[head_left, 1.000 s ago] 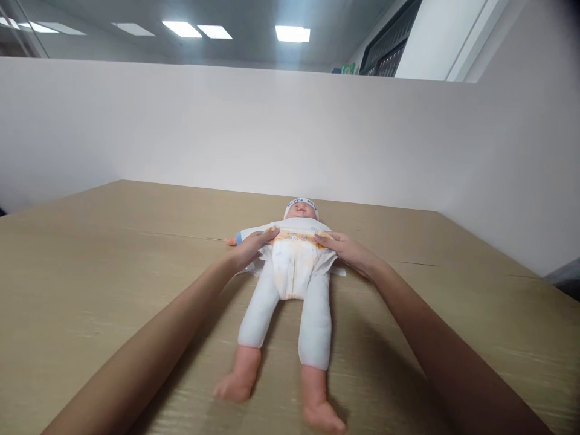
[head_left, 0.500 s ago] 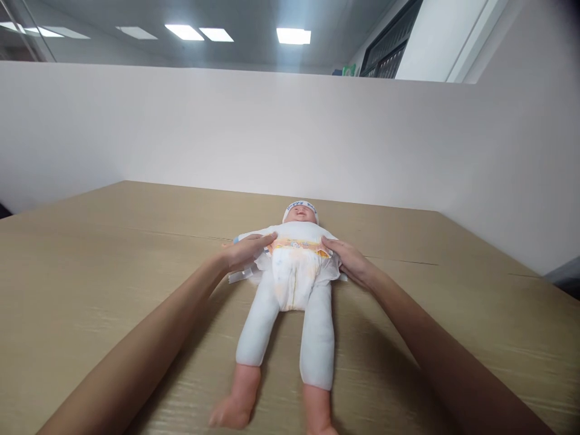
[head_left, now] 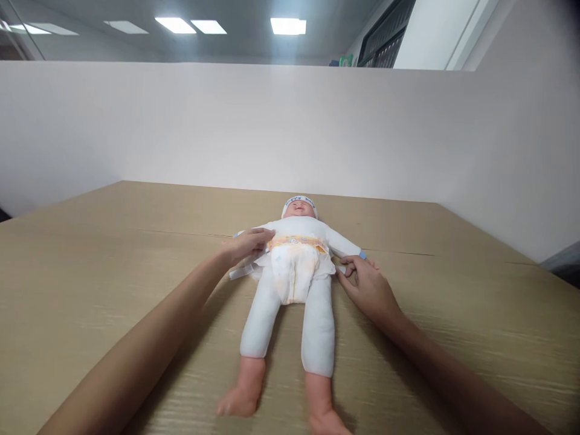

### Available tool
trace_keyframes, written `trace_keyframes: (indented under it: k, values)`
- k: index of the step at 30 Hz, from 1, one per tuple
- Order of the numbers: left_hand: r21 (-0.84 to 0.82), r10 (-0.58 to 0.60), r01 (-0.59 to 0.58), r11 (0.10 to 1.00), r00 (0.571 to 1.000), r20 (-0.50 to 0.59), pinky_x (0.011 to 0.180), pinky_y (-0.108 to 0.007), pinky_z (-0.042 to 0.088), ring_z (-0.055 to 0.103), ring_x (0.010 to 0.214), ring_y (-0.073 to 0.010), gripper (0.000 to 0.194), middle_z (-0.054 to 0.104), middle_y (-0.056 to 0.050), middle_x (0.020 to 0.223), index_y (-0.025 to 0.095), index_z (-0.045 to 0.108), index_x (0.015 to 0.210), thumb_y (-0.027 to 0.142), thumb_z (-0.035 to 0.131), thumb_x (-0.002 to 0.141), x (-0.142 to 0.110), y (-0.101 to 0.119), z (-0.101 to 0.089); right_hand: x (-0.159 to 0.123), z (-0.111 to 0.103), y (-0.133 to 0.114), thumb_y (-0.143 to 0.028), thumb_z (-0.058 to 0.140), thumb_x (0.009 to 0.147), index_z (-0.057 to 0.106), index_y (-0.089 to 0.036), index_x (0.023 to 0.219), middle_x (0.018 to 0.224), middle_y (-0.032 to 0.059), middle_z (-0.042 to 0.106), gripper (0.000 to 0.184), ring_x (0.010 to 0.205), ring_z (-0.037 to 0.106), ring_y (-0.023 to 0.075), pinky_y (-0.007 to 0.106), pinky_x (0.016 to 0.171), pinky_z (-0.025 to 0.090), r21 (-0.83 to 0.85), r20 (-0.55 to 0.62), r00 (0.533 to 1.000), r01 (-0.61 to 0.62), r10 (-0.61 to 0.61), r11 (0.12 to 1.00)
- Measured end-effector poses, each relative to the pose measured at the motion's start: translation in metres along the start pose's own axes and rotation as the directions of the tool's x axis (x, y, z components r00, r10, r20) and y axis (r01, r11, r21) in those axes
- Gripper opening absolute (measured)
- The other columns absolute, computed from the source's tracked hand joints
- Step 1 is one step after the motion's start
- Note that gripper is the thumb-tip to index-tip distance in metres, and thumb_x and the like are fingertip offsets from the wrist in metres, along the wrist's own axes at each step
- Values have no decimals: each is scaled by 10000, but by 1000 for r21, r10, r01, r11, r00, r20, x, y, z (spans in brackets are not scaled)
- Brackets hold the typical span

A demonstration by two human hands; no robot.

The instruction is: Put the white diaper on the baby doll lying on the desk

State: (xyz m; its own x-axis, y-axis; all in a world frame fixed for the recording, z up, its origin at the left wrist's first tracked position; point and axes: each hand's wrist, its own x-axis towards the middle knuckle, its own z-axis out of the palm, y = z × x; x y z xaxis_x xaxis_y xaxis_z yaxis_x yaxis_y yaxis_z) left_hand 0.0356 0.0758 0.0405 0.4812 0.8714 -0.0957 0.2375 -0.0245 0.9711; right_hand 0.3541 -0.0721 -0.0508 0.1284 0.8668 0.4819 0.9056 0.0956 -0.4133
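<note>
A baby doll (head_left: 301,227) in a white outfit lies on its back, feet toward me and arms spread. Around its hips sits a white diaper (head_left: 294,272) with an orange patterned waistband, its front panel up over the belly. A pale fastening tab (head_left: 241,272) sticks out at the left side. My left hand (head_left: 249,244) is closed at the left end of the waistband, its fingertips on the diaper. On the other side my right hand (head_left: 365,281) pinches the diaper's right tab, close to the doll's blue cuff (head_left: 362,255). Its fingers partly hide that tab.
The wide tan tabletop (head_left: 113,272) has seams running across it. A white partition wall (head_left: 226,127) rises behind the table, and another stands at the right. Dark grey material (head_left: 564,266) shows at the right edge.
My right hand has left the waistband and moved right and down to the tab, uncovering the doll's arm. My left hand stays at the waistband, with its fingers shifted slightly.
</note>
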Motion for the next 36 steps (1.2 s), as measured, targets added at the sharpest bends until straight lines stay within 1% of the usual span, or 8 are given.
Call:
trace_keyframes:
  k: [3,5,8,10,12,16,27,36]
  values:
    - [212,89,-58,976,986,-139,848,-389,519,657,950,-255,392,717,-60,993,213,666,999,563,791,872,-9,22,7,3,3,0,-465,584,1015,689,-228,1043,793,36,694,260,870,635,280,369,779,404,-24,22,999,-34,34,999]
    - [467,317,-196,862,928,-195,996,-442,499,628,1152,-297,292,722,-86,1211,224,662,1111,478,679,968,-19,42,22,4,5,-2,-454,591,1013,688,-237,1009,729,20,672,238,831,634,273,357,732,379,-25,31,997,-70,71,997]
    - [645,589,-459,611,808,18,1127,-486,444,572,1288,-312,262,710,-92,1319,229,660,1176,431,541,1059,-32,68,55,5,5,-5,-438,613,996,675,-241,992,708,12,679,207,818,643,269,358,720,372,-21,34,992,-118,119,993]
    - [644,599,-576,504,770,220,1141,-485,440,556,1327,-316,293,705,-91,1327,244,681,1171,474,524,1078,-34,76,77,5,4,-7,-443,630,983,661,-239,964,731,16,695,207,794,646,260,360,709,371,-26,56,986,-157,158,987]
    - [678,524,-593,435,779,346,1132,-499,440,550,1343,-331,305,701,-94,1327,251,699,1147,507,553,1068,-30,76,95,6,2,-8,-462,660,968,657,-237,945,770,26,715,227,784,652,257,361,694,372,-36,88,973,-209,212,977]
    - [794,445,-511,330,826,346,1125,-538,416,555,1305,-358,343,709,-102,1334,229,703,1143,532,687,984,-17,61,111,9,-2,-10,-524,725,934,702,-232,977,880,61,753,296,851,686,279,360,708,399,-50,135,943,-302,306,952]
    - [790,457,-464,401,848,266,1121,-535,425,535,1321,-370,429,736,-76,1319,270,711,1226,535,757,891,-14,49,111,10,-8,-8,-590,804,843,753,-231,946,1076,116,756,377,933,708,308,367,727,458,-52,88,940,-326,330,944]
    - [787,460,-461,410,850,258,1121,-540,434,530,1324,-378,479,730,-94,1342,240,704,1260,525,760,878,-13,46,112,12,-14,-8,-610,789,797,669,-260,757,784,61,715,373,768,629,277,346,671,369,92,208,906,-394,369,915]
